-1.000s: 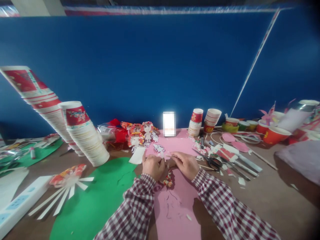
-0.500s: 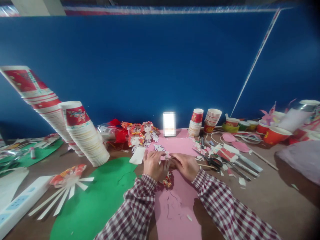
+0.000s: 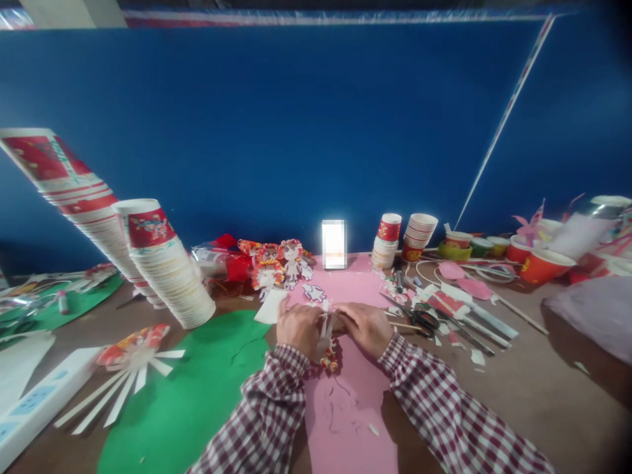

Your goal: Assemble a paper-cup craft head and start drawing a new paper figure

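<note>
Now between the hands: a white paper piece with a ruffled red-and-yellow trim (image 3: 329, 361), low over a long pink sheet (image 3: 351, 411) on the brown bench (image 3: 543, 408).
Left hand (image 3: 299, 327): fingers curled in beside the paper's upper part; whether they pinch it I cannot tell.
Right hand (image 3: 366, 326): fingers bunched together, tips next to the same paper; the grip is hidden.
Red-trimmed paper figures (image 3: 291, 263): grouped at the back, seemingly finished.
White animal-shaped cut-out (image 3: 313, 293): flat beyond the hands, without trim.
Splayed white strips with a red-and-orange ruffle (image 3: 138, 355): lying apart to the left, seemingly part-made.
Progress: trim is on the held paper; what remains is unclear.
</note>
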`<control>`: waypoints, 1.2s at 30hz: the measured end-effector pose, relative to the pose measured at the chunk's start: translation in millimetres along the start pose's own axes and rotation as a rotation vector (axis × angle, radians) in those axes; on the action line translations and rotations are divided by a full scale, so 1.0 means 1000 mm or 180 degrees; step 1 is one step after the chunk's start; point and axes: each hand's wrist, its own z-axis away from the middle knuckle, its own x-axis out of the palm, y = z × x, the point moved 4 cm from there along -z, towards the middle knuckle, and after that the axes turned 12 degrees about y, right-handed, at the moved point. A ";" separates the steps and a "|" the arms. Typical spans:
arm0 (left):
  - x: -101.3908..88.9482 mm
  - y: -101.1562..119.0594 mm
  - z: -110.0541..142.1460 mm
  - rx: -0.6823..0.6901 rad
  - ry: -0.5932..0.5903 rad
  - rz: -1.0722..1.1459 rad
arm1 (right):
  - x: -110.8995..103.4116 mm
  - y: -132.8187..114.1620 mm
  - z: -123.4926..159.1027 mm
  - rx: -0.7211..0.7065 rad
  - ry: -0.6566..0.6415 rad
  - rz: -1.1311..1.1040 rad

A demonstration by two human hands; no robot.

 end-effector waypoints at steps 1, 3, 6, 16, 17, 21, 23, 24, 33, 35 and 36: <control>-0.001 0.000 -0.001 0.0068 0.0065 0.0071 | 0.000 0.000 0.000 0.0006 -0.0007 0.0015; 0.000 0.001 -0.003 0.0156 0.0140 0.0274 | -0.001 -0.001 0.000 0.0007 -0.0040 0.0017; 0.007 -0.002 -0.002 -0.0034 0.0094 0.0644 | -0.002 -0.002 0.000 0.0008 -0.0058 -0.0026; 0.023 -0.003 0.007 -0.0776 -0.0163 0.1933 | -0.001 -0.001 0.000 0.0005 -0.0073 -0.0018; 0.023 -0.002 0.007 -0.0810 -0.0182 0.2009 | 0.000 0.000 0.000 0.0014 -0.0064 -0.0013; 0.023 0.000 0.008 -0.0928 -0.0328 0.2184 | 0.001 0.000 0.001 -0.0007 -0.0034 -0.0007; 0.021 0.001 0.007 -0.1001 -0.0381 0.2168 | 0.001 0.000 0.001 -0.0015 -0.0039 -0.0005; 0.020 0.001 0.007 -0.1013 -0.0413 0.2150 | 0.001 0.000 0.001 -0.0012 -0.0045 -0.0003; 0.019 0.001 0.007 -0.0916 -0.0492 0.1887 | -0.002 -0.002 -0.001 -0.0106 -0.0138 0.0124; 0.018 0.001 0.006 -0.0981 -0.0493 0.1881 | -0.003 -0.002 -0.002 -0.0093 -0.0129 0.0163; 0.017 0.002 0.006 -0.1030 -0.0494 0.1894 | -0.003 -0.002 -0.002 -0.0079 -0.0118 0.0181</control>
